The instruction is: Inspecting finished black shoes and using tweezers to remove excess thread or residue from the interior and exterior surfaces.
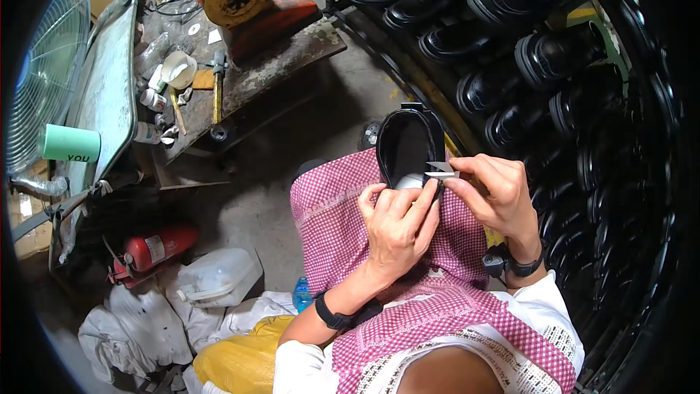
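Note:
A black shoe (388,144) rests on my lap over a pink checked apron, its opening turned up and something pale inside. My left hand (399,230) is closed at the shoe's near edge, index finger and thumb pressed on it. Between the thumb and fingers of my right hand (498,191) are small silver snips (440,171). Their two pointed blades spread apart toward the shoe's right edge, close to my left fingertips. The handle end is hidden in my right fingers, and most of the shoe's outside is out of sight.
A rack of black shoes (503,51) stands close on my right. Ahead to the left, a workbench (281,66) carries an orange machine (259,4), a hammer (218,87) and pots. A fan (55,66), a green cup (71,143), a fire extinguisher (157,248) and a plastic jug (221,277) are leftward.

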Motion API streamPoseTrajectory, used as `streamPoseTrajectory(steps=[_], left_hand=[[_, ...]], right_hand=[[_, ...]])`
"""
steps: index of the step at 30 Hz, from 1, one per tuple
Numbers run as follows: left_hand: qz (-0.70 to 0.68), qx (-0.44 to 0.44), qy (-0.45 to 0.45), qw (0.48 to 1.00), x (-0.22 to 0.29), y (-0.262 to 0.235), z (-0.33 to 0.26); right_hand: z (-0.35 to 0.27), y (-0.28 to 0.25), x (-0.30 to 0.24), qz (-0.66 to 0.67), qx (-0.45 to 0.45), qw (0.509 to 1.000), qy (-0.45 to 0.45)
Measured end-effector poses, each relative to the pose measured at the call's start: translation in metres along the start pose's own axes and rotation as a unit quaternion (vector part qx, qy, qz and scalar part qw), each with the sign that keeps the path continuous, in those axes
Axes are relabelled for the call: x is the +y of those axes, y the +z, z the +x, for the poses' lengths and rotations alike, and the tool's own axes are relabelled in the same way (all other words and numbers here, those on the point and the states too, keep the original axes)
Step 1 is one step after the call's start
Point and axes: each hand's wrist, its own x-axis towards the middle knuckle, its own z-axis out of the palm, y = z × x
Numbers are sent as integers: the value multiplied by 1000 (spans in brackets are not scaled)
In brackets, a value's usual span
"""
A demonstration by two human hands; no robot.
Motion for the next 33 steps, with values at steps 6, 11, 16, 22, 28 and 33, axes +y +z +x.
streamPoseTrajectory(steps=[6,11,16,22,28,33], left_hand=[[1,-3,3,1000,1,1,0],[2,-9,10,1000,1,-1,1],[-60,18,-2,998,0,-2,-2],[-33,42,33,998,-6,2,-12],[-13,41,76,996,-6,6,-13],[-1,53,100,994,-2,11,-9]], right_hand=[[-1,0,-1,-8,4,1000,7],[-1,5,3,0,46,999,6],[-12,-2,8,105,142,980,93],[-16,-1,11,89,105,988,73],[-12,-17,7,74,37,995,54],[-5,-36,1,32,-25,999,28]])
